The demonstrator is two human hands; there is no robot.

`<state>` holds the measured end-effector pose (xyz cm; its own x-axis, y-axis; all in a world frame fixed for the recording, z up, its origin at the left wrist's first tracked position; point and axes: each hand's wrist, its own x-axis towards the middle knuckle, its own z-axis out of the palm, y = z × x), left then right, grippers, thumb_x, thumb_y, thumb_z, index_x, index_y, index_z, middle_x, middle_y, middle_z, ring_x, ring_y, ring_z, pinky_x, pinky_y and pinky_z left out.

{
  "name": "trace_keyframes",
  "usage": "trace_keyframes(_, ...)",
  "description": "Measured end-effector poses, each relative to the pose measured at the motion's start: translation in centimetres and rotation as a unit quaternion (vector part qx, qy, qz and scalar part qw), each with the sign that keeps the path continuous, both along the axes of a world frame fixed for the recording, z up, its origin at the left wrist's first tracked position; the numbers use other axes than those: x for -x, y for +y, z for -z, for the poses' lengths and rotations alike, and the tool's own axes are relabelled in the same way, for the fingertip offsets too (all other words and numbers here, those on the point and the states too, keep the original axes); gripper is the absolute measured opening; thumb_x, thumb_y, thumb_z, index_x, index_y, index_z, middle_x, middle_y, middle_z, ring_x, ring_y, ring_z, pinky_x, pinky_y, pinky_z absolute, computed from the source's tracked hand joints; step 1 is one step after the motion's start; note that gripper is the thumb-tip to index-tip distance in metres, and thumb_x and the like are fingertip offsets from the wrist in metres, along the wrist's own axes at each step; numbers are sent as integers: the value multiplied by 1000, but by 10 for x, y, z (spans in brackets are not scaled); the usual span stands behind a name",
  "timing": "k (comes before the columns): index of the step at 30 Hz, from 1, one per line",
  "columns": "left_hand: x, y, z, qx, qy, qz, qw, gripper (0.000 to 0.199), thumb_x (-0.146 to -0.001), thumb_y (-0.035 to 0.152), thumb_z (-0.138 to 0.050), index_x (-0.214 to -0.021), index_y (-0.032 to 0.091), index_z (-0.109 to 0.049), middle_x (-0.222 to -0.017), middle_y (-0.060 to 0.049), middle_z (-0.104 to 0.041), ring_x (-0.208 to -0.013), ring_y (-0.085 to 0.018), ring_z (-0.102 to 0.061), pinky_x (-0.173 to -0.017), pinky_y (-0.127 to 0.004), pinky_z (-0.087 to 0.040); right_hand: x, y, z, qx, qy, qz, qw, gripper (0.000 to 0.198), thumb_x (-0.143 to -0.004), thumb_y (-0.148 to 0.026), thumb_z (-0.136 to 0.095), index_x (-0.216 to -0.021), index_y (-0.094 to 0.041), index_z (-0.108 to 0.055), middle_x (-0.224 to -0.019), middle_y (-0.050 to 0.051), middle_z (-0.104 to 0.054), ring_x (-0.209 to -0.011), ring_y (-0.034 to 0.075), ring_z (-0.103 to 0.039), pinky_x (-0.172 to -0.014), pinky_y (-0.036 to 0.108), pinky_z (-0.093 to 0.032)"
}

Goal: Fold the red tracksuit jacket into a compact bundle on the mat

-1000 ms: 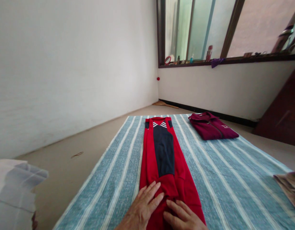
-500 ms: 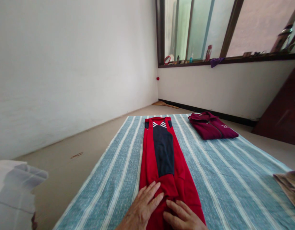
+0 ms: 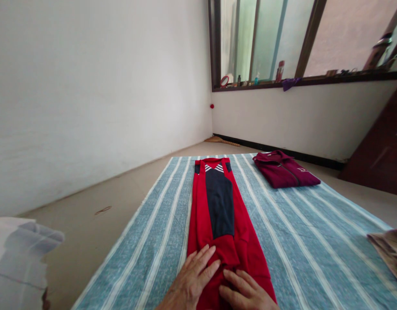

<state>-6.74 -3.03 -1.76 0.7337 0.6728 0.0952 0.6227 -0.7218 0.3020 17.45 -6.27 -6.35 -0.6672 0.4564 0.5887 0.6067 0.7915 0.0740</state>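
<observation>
A red sports jacket [image 3: 252,241] with dark navy panels and white stripes lies folded into a long narrow strip down the middle of the bed. One sleeve, ending in a red cuff, runs along its top. My left hand [image 3: 192,277] rests flat on the near left part of the cloth, fingers spread beside the cuff. Just right of it, my right hand [image 3: 246,292] lies on the jacket below the cuff, fingers apart and slightly bent. Neither hand visibly grips the fabric. The jacket's nearest end is partly covered by my hands and cut off by the frame.
Blue-and-white striped sheet [image 3: 159,228] covers the bed. At the far right sits a folded maroon zip-up top [image 3: 284,172]; brown patterned cloth [image 3: 390,249] is at the right edge. White translucent material [image 3: 20,262] stands left. Bottles and a mirror line the windowsill [image 3: 266,85].
</observation>
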Motion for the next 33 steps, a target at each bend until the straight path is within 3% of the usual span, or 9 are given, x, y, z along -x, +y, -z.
trace_keyframes(8, -1, 0, -3, 4, -1, 7, 1000, 81, -78, 65, -56, -147, 36, -24, -152, -8, -32, -137, -34, -31, -109, -54, -32, 3, 2, -9, -29, 10, 9, 999, 35, -98, -40, -38, -113, -20, -62, -109, 4, -71, -105, 13, -65, -84, 22, -54)
trace_keyframes(19, -2, 0, -8, -6, 5, 5, 1000, 79, -79, 66, -53, -146, 35, -26, -153, -7, -31, -138, -31, -30, -112, -49, -29, 1, 1, -8, -15, -9, -3, 1000, 38, -99, -40, -36, -117, -19, -61, -113, 5, -70, -111, 13, -61, -91, 22, -51)
trace_keyframes(33, -3, 0, -11, -82, 10, 18, 996, 74, -83, 62, -52, -145, 29, -31, -150, -8, -35, -135, -29, -36, -107, -47, -37, 1, 0, -4, 1, -5, 9, 1000, 34, -96, -41, -43, -118, -21, -61, -115, 6, -69, -108, 16, -64, -89, 24, -52)
